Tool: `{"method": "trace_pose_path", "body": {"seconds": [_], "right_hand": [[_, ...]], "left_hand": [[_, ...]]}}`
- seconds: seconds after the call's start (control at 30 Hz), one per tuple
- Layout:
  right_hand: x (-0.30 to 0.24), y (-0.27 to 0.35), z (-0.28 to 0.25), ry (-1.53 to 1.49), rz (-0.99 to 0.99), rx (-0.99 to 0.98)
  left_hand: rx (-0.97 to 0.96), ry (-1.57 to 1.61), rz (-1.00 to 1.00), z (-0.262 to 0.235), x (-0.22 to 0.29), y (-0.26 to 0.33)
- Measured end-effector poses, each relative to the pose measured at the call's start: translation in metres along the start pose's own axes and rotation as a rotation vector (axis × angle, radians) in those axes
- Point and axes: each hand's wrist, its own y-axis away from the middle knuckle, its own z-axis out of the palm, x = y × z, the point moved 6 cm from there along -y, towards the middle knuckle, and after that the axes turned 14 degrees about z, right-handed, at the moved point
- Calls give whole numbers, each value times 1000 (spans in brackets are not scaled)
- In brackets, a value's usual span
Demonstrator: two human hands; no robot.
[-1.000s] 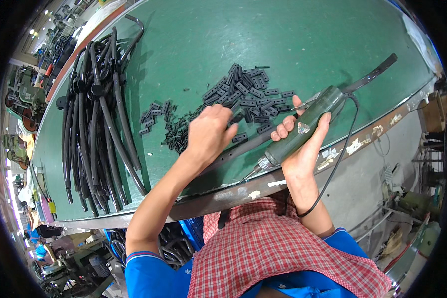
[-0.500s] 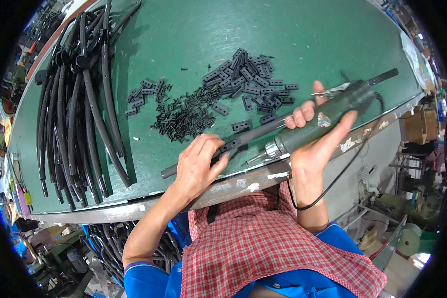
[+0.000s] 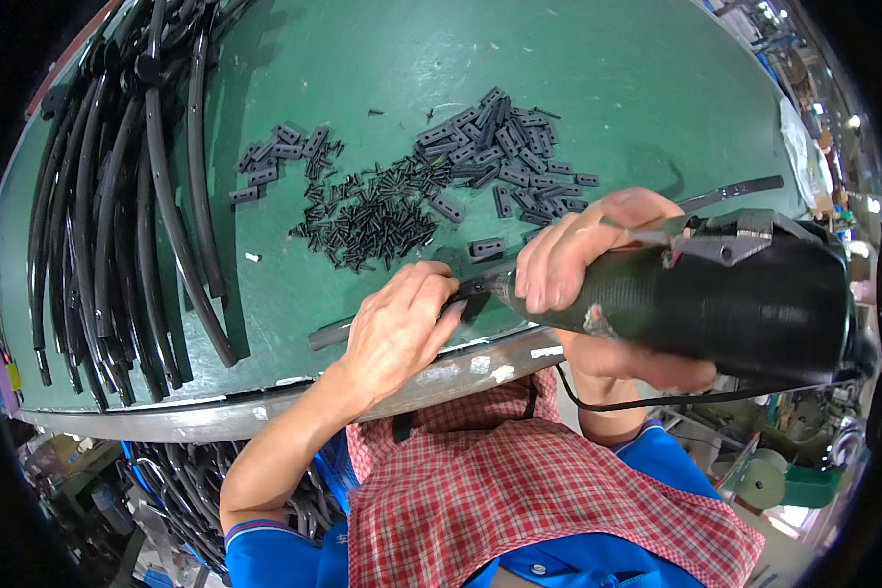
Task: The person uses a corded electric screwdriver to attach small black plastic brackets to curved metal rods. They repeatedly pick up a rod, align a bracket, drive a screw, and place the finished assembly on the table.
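My right hand (image 3: 598,257) grips a dark green powered screwdriver (image 3: 715,299), tilted with its tip pointing left toward a long black curved strip (image 3: 382,318) lying along the near edge of the green table (image 3: 598,69). My left hand (image 3: 397,328) pinches that strip and a small black piece right at the tool's tip. A black cord (image 3: 657,400) hangs from the tool below my wrist. Just beyond my hands lies a heap of small black screws (image 3: 372,216).
Several small black plastic clips (image 3: 500,147) are scattered behind the screws, with a smaller group (image 3: 279,157) to the left. A stack of long black curved strips (image 3: 118,206) fills the table's left side. More black strips (image 3: 196,480) hang under the table edge.
The view has closed in on my hands. My left hand slid along the strip toward the near edge, and the screwdriver's tip came down to meet it.
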Motion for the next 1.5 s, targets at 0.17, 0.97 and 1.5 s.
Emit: {"method": "trace_pose_path", "body": {"seconds": [0.17, 0.97, 1.5], "right_hand": [[3, -13, 19, -78, 5, -321], [27, -33, -6, -418, -81, 122], [21, -21, -26, -561, -87, 173]], "left_hand": [[12, 24, 29, -2, -1, 0], [506, 381, -433, -17, -26, 17], [243, 128, -243, -18, -15, 4]]}}
